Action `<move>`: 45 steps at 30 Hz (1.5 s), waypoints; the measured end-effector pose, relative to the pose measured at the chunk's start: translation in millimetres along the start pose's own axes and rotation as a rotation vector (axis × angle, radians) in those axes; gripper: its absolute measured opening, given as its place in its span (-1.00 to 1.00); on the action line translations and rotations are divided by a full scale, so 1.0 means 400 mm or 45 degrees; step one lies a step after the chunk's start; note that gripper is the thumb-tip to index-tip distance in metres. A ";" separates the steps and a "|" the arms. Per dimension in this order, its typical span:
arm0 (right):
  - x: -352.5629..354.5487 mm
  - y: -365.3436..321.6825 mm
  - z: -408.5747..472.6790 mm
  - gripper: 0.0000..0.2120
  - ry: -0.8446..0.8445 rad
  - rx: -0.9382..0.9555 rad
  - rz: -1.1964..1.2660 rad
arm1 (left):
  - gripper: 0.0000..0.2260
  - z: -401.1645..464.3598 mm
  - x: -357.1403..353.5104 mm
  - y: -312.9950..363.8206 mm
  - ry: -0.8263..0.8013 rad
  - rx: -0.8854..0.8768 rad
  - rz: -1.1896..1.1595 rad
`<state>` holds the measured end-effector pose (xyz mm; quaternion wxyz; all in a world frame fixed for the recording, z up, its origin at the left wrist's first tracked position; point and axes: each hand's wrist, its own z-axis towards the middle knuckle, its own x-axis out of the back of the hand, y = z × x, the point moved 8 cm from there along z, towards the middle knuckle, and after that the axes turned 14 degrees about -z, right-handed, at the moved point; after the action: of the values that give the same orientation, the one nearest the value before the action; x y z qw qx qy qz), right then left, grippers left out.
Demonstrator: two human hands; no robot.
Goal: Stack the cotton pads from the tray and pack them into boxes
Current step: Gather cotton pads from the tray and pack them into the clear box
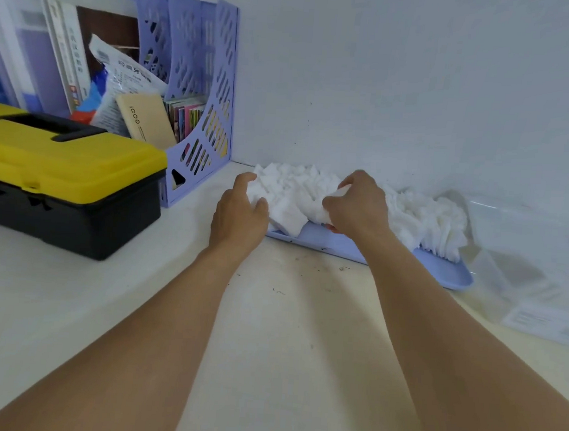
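Head view first — what are the hands doing?

— Both reach into the heap of white cotton pads [414,214] piled on a lilac tray [447,274] that sits on the pale surface [268,332] against the wall. The right hand [358,203] has its grip curled round a few pads, pinching them between thumb and fingers just above the tray's near edge.

— And the left hand [239,212]?

— Its grip is spread, fingers loosely bent, thumb and fingertips touching the left end of the heap; it clasps nothing that I can make out.

— What else is around?

— A yellow-lidded black toolbox [63,179] stands at the left, well apart from the tray. Behind it is a lilac file rack [202,115] stuffed with books and packets. Just right of the tray lies clear plastic packaging [523,252]; whether it is a box I cannot tell.
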<state>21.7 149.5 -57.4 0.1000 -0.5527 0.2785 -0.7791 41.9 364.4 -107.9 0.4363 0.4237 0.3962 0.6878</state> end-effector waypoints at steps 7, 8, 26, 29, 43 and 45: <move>-0.079 -0.073 -0.014 -0.83 -0.375 0.034 -0.245 | -0.72 -0.009 -0.009 0.034 -0.030 -0.259 0.167; -0.093 -0.080 -0.014 -0.87 -0.404 0.039 -0.273 | -0.78 -0.009 -0.010 0.031 -0.034 -0.252 0.205; -0.129 -0.109 -0.019 -0.53 -0.565 -0.086 -0.227 | -0.66 0.012 -0.009 -0.006 -0.067 -0.047 -0.099; -0.132 -0.114 -0.017 -0.59 -0.529 -0.047 -0.234 | -0.76 0.013 -0.011 -0.010 -0.063 -0.085 -0.028; 0.005 -0.075 -0.048 -0.85 -0.298 0.088 0.279 | -0.74 -0.001 0.020 0.048 0.136 -0.317 0.025; 0.048 -0.042 -0.082 -0.80 -0.434 0.124 0.545 | -0.85 -0.033 0.031 0.107 0.224 -0.466 -0.176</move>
<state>-12.9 165.3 -40.5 0.3342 -0.5989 0.3305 -0.6484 14.9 360.7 -70.1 0.5160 0.2477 0.3293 0.7510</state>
